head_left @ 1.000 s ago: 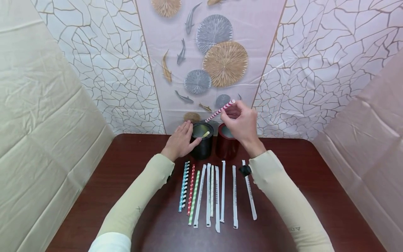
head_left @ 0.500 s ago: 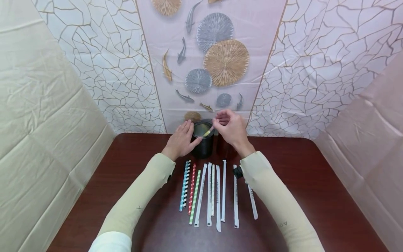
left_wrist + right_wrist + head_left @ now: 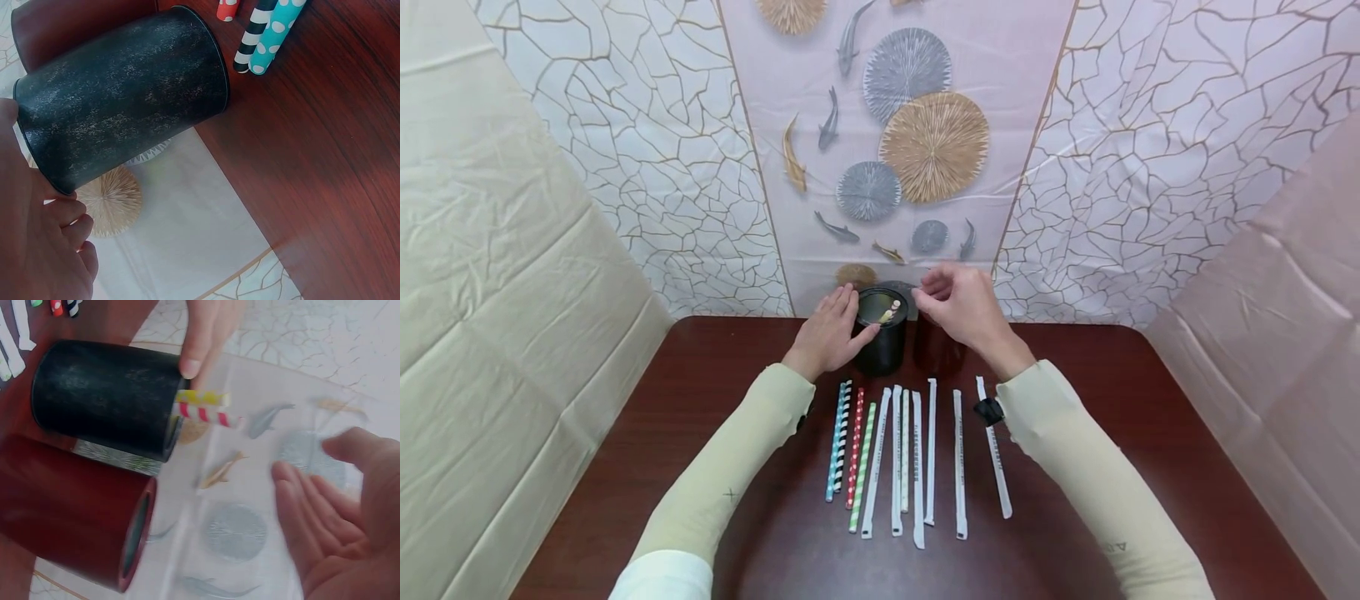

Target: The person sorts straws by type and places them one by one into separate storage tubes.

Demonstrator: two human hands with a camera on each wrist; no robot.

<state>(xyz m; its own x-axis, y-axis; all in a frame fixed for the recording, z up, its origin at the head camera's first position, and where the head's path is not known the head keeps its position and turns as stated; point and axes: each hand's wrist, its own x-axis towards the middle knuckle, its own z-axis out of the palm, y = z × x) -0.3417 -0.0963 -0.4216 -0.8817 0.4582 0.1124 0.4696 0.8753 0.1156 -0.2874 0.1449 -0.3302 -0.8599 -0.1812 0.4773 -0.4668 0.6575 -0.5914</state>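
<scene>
My left hand [image 3: 829, 332] holds the black can [image 3: 880, 346] at its rim, thumb on the near side and fingers on the far side. Two paper straws stand in the can, leaning on its rim: a yellow-and-white straw [image 3: 203, 397] and a pink-and-white striped straw [image 3: 209, 415]. My right hand [image 3: 958, 304] hovers above the dark red can [image 3: 75, 512], its fingers loosely bent and holding nothing. In the right wrist view this hand is apart from both straws. The left wrist view shows the black can's side, with its opening turned out of sight.
Paper straws lie in a row on the dark wood table [image 3: 737, 467]: a blue dotted straw [image 3: 836, 442], a black-striped straw [image 3: 843, 437], a red dotted straw [image 3: 855, 448], green-striped ones and several in white wrappers [image 3: 960, 467]. A patterned cloth backdrop [image 3: 925, 233] hangs behind the cans.
The pink-striped straw went from my right hand down into the black can and was let go. My right hand then drew back to the right. The left hand stayed on the can.
</scene>
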